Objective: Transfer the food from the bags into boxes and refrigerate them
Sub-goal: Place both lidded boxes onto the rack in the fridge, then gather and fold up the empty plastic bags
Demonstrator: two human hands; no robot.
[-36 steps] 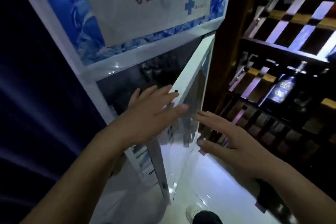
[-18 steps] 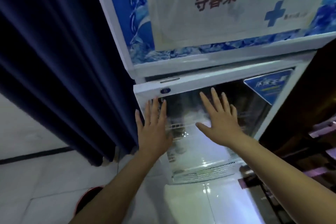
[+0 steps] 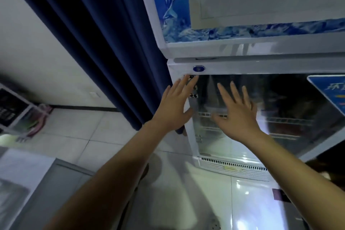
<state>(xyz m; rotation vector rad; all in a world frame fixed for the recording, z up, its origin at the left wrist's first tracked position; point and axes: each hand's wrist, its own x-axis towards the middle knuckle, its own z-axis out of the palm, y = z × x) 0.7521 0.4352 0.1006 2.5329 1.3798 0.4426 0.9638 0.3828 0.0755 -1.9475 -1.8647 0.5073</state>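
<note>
Your left hand [image 3: 175,107] and right hand [image 3: 238,113] lie spread flat on the white-framed glass refrigerator door [image 3: 280,110], right of the navy curtain [image 3: 104,43]. Glass is stiff, slick: press on its frame; boxes aren't discernible inside

The refrigerator [image 3: 261,65] has a smooth, glossy white frame that looks like plastic, and its door [image 3: 280,102] is clear glass with a sheen of reflections (wire shelves [image 3: 287,120] show through it, thin and metallic). Beside it hangs a matt navy cloth curtain [image 3: 97,39] in soft folds, above a floor [image 3: 248,201] of pale, highly polished tiles.
</note>
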